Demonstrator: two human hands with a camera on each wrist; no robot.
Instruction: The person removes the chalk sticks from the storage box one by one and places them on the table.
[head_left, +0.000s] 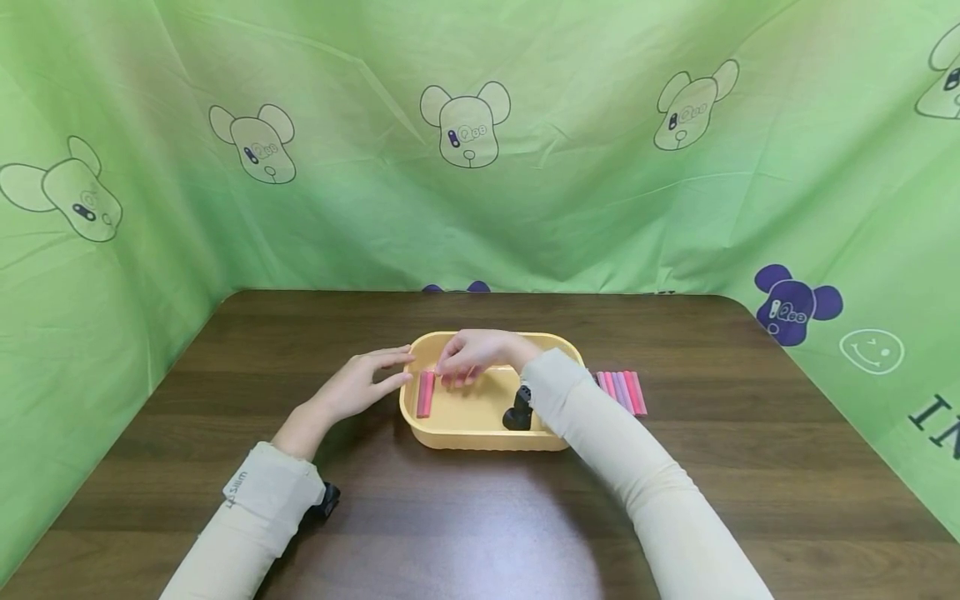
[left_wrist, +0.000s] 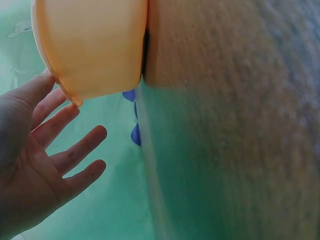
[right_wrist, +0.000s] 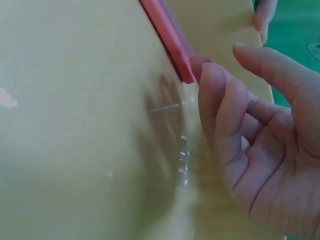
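A yellow oval plastic basin (head_left: pixel 465 439) stands on the table. Inside it, at the left end, a pair of slim pink and red sticks (head_left: pixel 425 394) lie side by side. My left hand (head_left: pixel 362 385) is at the basin's left rim, fingers extended and spread, fingertips touching the rim (left_wrist: pixel 64 91). Over the basin's inside reaches my right hand (head_left: pixel 477 353), its fingers bent and thumb apart. In the right wrist view its fingertips (right_wrist: pixel 212 80) are right at the end of the red stick (right_wrist: pixel 172 42), with nothing held between thumb and fingers.
Right of the basin, a row of several pink, purple and red sticks (head_left: pixel 622 392) lies on the brown wooden table (head_left: pixel 420 533). The black wrist camera (head_left: pixel 519 410) on the right arm hangs over the basin. A green printed cloth (head_left: pixel 570 208) hangs behind.
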